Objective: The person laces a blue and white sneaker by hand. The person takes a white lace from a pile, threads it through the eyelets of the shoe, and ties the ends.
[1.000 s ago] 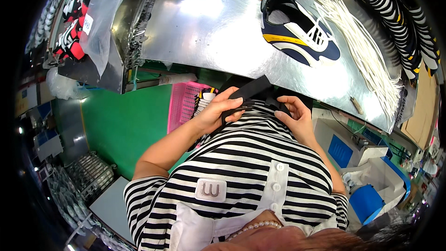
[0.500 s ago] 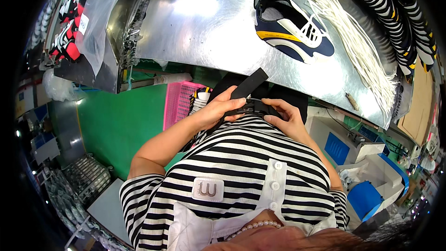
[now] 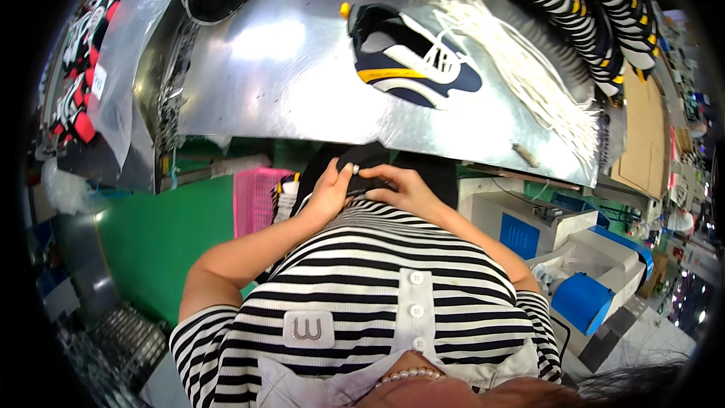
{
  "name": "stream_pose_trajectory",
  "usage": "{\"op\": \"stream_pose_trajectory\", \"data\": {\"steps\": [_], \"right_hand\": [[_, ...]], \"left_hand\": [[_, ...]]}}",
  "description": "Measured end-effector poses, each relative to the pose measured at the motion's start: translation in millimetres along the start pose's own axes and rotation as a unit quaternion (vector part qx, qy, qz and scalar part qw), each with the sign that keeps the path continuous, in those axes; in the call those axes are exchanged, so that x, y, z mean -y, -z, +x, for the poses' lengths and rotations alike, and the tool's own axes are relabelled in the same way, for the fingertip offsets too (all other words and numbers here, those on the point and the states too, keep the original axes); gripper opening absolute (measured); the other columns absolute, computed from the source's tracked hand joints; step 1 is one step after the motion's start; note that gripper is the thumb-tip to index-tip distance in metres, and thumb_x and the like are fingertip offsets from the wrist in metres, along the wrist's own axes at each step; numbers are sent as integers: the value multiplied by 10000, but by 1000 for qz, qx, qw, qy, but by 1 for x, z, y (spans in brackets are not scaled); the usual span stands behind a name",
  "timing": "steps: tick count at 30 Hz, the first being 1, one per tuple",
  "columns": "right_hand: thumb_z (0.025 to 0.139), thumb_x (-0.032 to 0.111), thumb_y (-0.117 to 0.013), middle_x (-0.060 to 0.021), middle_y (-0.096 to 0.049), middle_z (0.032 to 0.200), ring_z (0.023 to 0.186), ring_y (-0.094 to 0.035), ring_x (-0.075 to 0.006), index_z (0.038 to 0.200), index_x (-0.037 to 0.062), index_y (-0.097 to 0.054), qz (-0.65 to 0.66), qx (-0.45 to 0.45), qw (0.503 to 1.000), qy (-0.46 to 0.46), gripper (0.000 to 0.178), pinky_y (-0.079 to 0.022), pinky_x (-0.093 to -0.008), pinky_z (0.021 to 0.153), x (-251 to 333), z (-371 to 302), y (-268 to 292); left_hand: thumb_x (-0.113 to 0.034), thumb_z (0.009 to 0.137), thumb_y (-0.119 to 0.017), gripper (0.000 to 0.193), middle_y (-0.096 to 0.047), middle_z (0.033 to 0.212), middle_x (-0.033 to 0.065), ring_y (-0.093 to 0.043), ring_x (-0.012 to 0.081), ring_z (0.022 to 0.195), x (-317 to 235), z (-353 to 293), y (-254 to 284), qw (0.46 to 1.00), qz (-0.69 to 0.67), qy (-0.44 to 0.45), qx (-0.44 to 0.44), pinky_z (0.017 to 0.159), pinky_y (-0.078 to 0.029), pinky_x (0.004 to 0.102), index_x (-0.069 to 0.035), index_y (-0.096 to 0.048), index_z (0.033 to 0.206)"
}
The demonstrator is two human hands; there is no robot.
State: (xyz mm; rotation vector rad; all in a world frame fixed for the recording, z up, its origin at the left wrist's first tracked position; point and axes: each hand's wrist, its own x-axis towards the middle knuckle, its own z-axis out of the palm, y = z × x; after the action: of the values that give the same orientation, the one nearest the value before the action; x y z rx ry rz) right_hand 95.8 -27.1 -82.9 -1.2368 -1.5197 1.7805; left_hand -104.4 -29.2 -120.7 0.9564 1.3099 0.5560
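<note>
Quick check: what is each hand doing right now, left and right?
Left hand: closed on the black piece held against the striped shirt.
Right hand: fingers curled on the same black piece.

Your widest open stretch is the bare left part of the metal table [image 3: 279, 68]. To the right, a navy shoe upper [image 3: 411, 68] and a sheaf of white laces [image 3: 529, 83] block the way (striped uppers [image 3: 604, 7] crowd the far edge). A pink basket [image 3: 253, 200] sits low at your left, below the table.
</note>
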Motion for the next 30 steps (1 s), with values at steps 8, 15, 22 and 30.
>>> {"op": "stream_pose_trajectory", "data": {"steps": [8,15,22,30], "right_hand": [[905,217,-687,-76,-667,1019,978,-598,-144,1275,42,-547,-19,68,996,-51,432,-483,-300,853,2,-12,11],[906,232,-661,-125,-679,1008,926,-642,-221,1239,16,-589,-305,-95,947,44,403,-498,-312,834,51,-54,68],[897,225,-661,-129,-661,1060,972,-626,-255,1217,34,-604,-246,-272,929,45,377,-500,-334,826,81,-77,119],[787,48,-671,-110,-628,1034,975,-563,-315,1085,39,-644,-561,-441,699,45,299,-439,-421,810,4,-97,179]], "left_hand": [[-418,1008,-457,460,-639,1036,142,-602,245,963,2,10,23,985,132,-56,98,873,-463,356,-1,-531,1189],[-127,933,-614,231,-677,988,130,-660,186,854,-93,-13,75,975,131,-163,71,768,-510,295,27,-590,1102],[-64,850,-672,207,-650,975,146,-638,285,893,-193,5,25,821,266,-503,43,778,-495,335,4,-625,1040],[-95,819,-696,213,-629,1007,130,-590,314,949,-233,58,-5,662,459,-587,-74,818,-472,385,3,-627,995]]}}
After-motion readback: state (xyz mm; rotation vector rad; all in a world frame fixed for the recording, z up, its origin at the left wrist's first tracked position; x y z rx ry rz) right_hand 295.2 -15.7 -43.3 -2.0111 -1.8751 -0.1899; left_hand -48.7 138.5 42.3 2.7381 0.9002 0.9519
